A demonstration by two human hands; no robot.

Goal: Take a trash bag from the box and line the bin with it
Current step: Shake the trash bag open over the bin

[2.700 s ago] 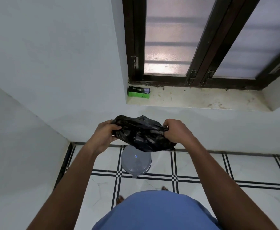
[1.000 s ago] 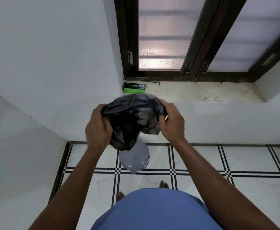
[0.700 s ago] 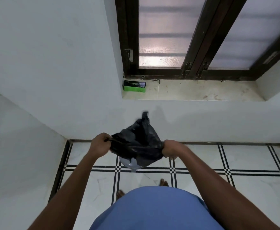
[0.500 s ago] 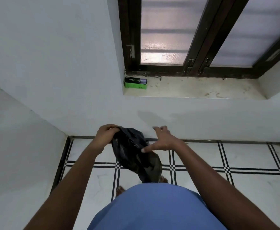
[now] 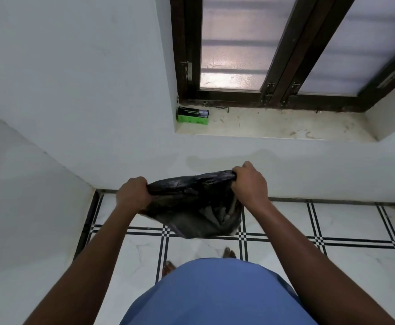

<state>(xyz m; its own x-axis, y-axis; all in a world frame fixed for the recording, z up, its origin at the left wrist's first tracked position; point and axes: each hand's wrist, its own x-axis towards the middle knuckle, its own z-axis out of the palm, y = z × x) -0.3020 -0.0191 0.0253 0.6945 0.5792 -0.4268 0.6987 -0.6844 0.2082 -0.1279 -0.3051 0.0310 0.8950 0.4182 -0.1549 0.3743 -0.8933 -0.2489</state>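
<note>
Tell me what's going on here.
A person stands facing a window sill, stretching a black trash bag between both hands. The left hand grips one end of its top edge and the right hand the other. The green bag box sits on the sill. No bin is visible now.

White floor (image 5: pixel 346 221) tiles with black grid lines are running beneath the fingers; two bare feet (image 5: pixel 229 252) are standing on them, below the fingers. A stained sill (image 5: pixel 285 127) is lying above and beyond the fingers, and a green box (image 5: pixel 193 116) is sitting on its left end, against the recess wall, well apart from the fingers.
</note>
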